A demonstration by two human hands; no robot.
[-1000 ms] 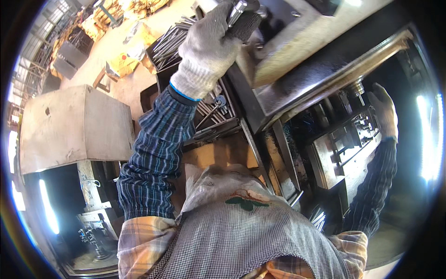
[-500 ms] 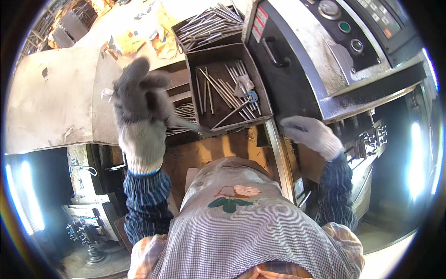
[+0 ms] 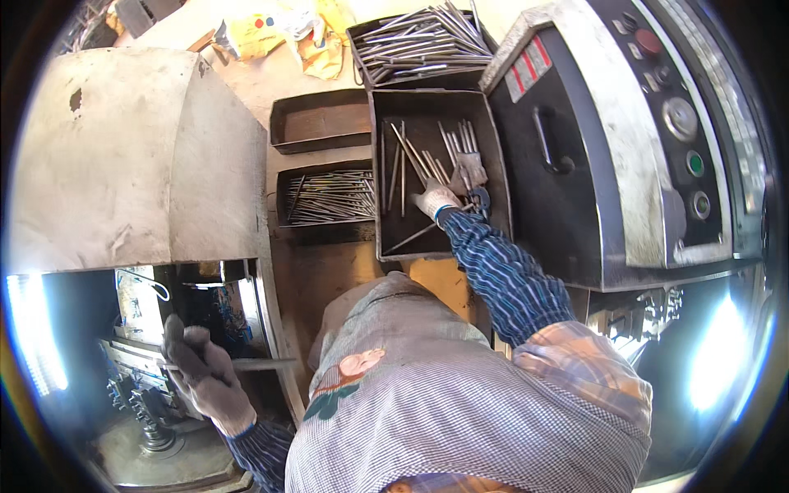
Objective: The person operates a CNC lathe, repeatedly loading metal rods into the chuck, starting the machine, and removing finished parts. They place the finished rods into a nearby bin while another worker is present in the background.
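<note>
The white-gloved right hand (image 3: pixel 436 200) touches slim grey metal rods (image 3: pixel 413 160) toward the dark rectangular metal tray (image 3: pixel 436 107)'s near edge, I can't tell how tightly; the gloved left hand (image 3: pixel 209 382)'s fingers pinch another rod (image 3: pixel 267 363).

On the pale floor (image 3: pixel 238 92) in the upper part of the view lie some crumpled yellow bags (image 3: pixel 320 53), and farther to the left there is a grey box (image 3: pixel 141 14). At the right side, a dark door (image 3: pixel 538 201) carries a curved black handle (image 3: pixel 542 131) and a label with red stripes (image 3: pixel 528 67), while the control panel (image 3: pixel 670 82) beside it has a red button (image 3: pixel 648 41), a green button (image 3: pixel 695 163) and a round grey dial (image 3: pixel 680 117). Below this panel shines a white light (image 3: pixel 717 355).
</note>
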